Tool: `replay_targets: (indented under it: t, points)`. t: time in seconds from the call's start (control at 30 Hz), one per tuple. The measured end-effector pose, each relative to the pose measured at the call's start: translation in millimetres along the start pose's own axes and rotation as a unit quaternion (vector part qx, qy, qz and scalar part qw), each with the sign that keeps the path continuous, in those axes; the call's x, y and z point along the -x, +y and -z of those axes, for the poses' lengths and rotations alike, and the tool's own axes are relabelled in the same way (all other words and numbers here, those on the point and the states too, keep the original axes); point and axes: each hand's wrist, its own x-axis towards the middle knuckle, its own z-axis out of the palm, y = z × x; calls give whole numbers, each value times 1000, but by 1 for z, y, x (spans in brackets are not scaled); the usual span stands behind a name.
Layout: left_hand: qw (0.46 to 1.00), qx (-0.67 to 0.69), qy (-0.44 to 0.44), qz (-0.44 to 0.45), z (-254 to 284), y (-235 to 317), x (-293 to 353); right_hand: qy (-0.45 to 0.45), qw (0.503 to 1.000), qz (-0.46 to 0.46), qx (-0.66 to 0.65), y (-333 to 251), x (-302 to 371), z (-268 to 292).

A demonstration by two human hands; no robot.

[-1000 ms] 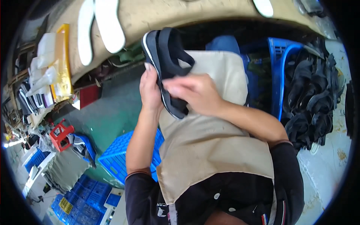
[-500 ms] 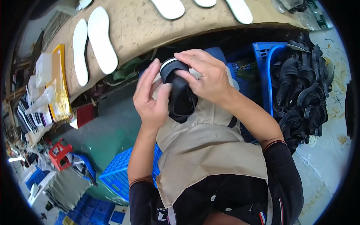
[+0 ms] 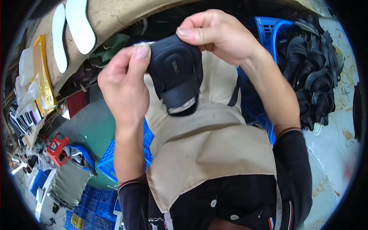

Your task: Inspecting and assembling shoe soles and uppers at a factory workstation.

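Observation:
A black sandal (image 3: 177, 57) hangs over my apron-covered lap, its padded inner side facing me and its broad strap (image 3: 179, 92) toward the lower end. My left hand (image 3: 128, 74) pinches the sandal's upper left edge between thumb and fingers. On the upper right edge, the thumb and curled fingers of my right hand (image 3: 222, 36) grip it too. Some pale material shows under the strap near the lower tip. The sandal's underside is hidden.
Two white sole pieces (image 3: 79, 27) lie on the brown-covered table (image 3: 115, 19). To the right, many black sandals (image 3: 306, 73) are heaped by a blue crate (image 3: 264, 26). A golden plastic packet (image 3: 46, 86), a red stool (image 3: 58, 150) and another blue crate (image 3: 107, 165) are at left.
The sandal has turned from an end-on view to show its inner side. My hands have spread apart to its upper corners, and my view has shifted so the table sits higher.

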Motion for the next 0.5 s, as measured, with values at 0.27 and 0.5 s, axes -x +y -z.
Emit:
replay_targets:
  t: [0.27, 0.5]
  points:
    - [977, 145, -135, 84, 4, -17, -35, 92, 994, 34, -44, 24, -20, -7]
    - [952, 225, -144, 147, 9, -20, -37, 83, 993, 76, -18, 29, -34, -6]
